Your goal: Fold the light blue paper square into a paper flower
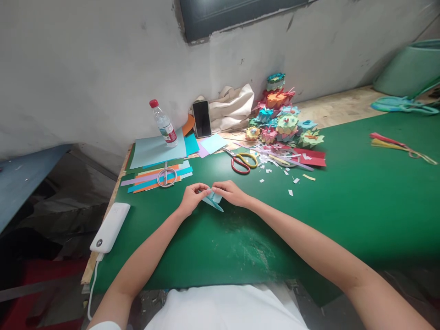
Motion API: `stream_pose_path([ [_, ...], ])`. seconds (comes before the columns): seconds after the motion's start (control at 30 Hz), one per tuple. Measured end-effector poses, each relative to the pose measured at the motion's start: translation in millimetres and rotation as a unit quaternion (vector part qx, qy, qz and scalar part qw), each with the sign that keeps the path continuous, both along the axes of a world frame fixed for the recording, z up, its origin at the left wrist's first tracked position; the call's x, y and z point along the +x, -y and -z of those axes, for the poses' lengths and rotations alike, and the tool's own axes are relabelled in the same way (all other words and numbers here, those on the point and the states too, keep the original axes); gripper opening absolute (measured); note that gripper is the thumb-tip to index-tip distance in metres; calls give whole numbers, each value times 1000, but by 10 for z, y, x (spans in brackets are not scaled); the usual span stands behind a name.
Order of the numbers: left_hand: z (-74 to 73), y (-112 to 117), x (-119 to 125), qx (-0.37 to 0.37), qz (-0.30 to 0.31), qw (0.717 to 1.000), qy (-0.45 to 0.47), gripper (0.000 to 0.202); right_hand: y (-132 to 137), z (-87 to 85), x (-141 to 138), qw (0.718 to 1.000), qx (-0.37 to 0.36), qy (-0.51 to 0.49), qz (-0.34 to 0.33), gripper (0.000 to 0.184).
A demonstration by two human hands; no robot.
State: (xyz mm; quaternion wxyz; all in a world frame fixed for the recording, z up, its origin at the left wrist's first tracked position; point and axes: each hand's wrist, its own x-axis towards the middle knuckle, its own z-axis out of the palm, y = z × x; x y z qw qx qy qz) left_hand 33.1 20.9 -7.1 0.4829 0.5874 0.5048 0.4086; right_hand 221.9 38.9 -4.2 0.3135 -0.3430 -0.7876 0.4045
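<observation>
A light blue piece of folded paper (215,200) is held between both hands, just above the green table mat (343,206). My left hand (193,198) pinches its left side, thumb and fingertips closed on it. From the other side my right hand (231,192) grips the upper right part, and the two thumbs nearly meet. One pointed corner of the paper hangs down toward me. Scissors (242,161) with one red and one yellow handle lie beyond the right hand. Paper strips (144,181) in several colours lie to the left, with a roll of tape (167,177) on them.
Paper flowers (287,123) are piled at the back, with white scraps (268,160) before them. A water bottle (165,123) stands on paper sheets (147,153), near a phone (201,119) and a cloth bag (230,110). A cabled white power bank (110,228) lies at the left edge.
</observation>
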Motion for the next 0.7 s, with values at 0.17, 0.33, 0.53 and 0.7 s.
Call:
stream_pose_path([
  [0.17,38,-4,-18,-7,17,999,-35,26,8,9,-17,1000,19,8,1,46],
  [0.33,107,-8,-31,-20,38,997,-60,33,17,21,-31,999,50,14,3,37],
  [0.53,131,-16,-40,-8,46,997,-62,33,37,45,-64,997,80,2,24,33],
  [0.7,69,-7,-30,16,68,996,-52,31,25,65,-69,996,79,-5,42,34],
])
